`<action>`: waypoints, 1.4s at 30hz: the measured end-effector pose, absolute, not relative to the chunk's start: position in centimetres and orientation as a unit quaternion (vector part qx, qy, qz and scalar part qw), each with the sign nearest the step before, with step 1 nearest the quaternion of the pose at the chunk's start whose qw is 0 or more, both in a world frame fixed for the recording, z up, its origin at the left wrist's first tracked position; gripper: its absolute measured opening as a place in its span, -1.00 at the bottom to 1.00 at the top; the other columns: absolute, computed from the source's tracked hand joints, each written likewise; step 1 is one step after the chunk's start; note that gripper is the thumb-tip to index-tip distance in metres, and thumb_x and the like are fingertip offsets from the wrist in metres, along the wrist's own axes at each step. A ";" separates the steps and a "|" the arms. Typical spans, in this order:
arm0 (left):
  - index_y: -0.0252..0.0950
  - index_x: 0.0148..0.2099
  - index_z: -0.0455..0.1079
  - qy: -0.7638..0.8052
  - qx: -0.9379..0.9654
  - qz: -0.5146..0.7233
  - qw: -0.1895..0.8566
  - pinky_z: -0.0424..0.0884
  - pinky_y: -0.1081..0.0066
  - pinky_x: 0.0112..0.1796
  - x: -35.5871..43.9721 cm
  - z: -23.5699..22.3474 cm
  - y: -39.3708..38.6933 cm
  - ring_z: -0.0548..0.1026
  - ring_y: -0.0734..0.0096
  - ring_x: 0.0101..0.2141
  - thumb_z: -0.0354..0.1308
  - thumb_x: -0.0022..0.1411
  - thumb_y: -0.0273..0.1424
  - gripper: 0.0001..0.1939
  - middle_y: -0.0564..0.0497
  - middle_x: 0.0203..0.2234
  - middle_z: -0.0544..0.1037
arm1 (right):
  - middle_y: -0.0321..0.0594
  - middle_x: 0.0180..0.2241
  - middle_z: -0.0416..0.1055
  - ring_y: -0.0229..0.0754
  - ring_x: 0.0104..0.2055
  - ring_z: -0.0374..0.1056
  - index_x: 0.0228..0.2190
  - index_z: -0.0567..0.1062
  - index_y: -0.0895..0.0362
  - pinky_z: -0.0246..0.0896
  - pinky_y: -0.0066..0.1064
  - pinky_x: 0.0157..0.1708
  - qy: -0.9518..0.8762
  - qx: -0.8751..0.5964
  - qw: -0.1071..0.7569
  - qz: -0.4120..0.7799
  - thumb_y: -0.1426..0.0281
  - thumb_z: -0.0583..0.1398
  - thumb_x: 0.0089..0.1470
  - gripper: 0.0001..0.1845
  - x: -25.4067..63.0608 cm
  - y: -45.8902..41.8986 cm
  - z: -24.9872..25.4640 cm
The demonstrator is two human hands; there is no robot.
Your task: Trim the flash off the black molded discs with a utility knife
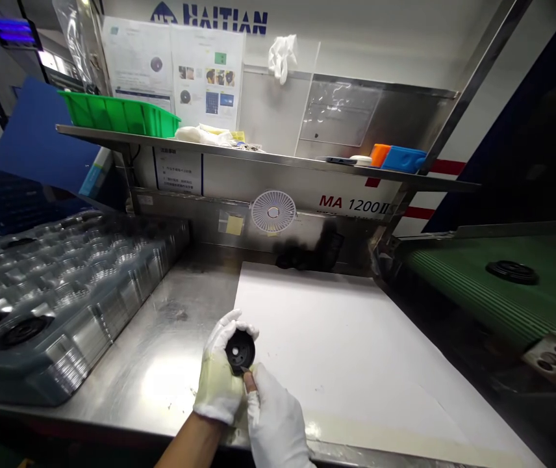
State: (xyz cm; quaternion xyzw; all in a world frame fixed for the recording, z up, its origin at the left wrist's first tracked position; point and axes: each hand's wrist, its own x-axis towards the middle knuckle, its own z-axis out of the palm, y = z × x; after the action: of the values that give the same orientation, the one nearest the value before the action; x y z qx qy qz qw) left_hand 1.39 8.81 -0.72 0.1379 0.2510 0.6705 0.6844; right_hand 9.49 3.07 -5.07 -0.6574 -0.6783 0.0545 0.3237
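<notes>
My left hand (pixel 223 377), in a white glove with a yellowish palm, is wrapped around a black round plastic part (pixel 240 353). The part has a small hole at its centre and is tilted up toward me above the bench. My right hand (pixel 277 416), also white-gloved with one bare fingertip showing, is closed at the part's lower edge. Something small and pointed seems to stick out from its fingertips, but I cannot make out what it is.
Clear stacked trays (pixel 88 312) holding black round parts stand at left. White paper (pixel 327 338) covers much of the metal bench (pixel 161 351). At right, a green conveyor (pixel 463 279) carries a black part (pixel 512 272). A shelf (pixel 278 156) and small fan (pixel 273 212) are behind.
</notes>
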 end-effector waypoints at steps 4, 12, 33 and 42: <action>-0.41 -0.07 0.37 0.232 0.140 0.561 0.782 0.42 0.14 -0.26 0.5 -0.9 8.9 0.49 0.20 -0.33 0.07 0.04 -0.45 -0.64 -0.16 -0.37 0.50 | -0.30 -0.52 0.45 -0.17 -0.49 0.39 -0.38 0.42 0.01 0.07 -0.44 -0.53 -0.683 -0.649 0.328 0.072 0.28 -0.11 0.19 -0.67 10.5 3.3 -4.8; -0.32 -0.32 0.38 0.233 0.103 0.625 0.738 0.40 0.45 -0.38 2.2 -0.7 9.4 0.39 0.53 -0.51 0.21 0.03 -0.45 -0.88 0.08 -0.56 0.39 | -0.35 -0.58 0.40 -0.17 -0.53 0.36 -0.46 0.35 0.01 -0.02 -0.41 -0.56 -0.661 -0.684 0.303 0.061 0.29 -0.09 0.19 -0.70 10.3 3.2 -4.9; -0.32 -0.23 0.37 0.261 0.083 0.676 0.684 0.44 0.38 -0.29 2.1 0.0 8.4 0.45 0.47 -0.45 0.18 0.02 -0.52 -0.80 0.05 -0.53 0.42 | -0.33 -0.51 0.44 -0.15 -0.47 0.39 -0.38 0.39 0.01 0.00 -0.39 -0.51 -0.684 -0.657 0.317 0.037 0.31 -0.11 0.19 -0.70 9.6 2.6 -5.4; -0.36 -0.25 0.39 0.234 0.117 0.586 0.767 0.43 0.35 -0.36 1.2 -1.2 8.5 0.42 0.43 -0.49 0.10 0.04 -0.52 -0.83 0.01 -0.55 0.41 | -0.35 -0.53 0.41 -0.16 -0.50 0.37 -0.42 0.36 0.01 0.00 -0.41 -0.54 -0.677 -0.675 0.288 0.057 0.31 -0.11 0.19 -0.71 11.6 2.9 -5.1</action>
State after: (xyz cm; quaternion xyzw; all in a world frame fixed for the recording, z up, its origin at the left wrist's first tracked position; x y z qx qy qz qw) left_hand 1.25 8.46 -1.15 0.1170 0.2339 0.5865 0.7666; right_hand 11.58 2.94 -5.13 -0.6747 -0.6770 0.0574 0.2884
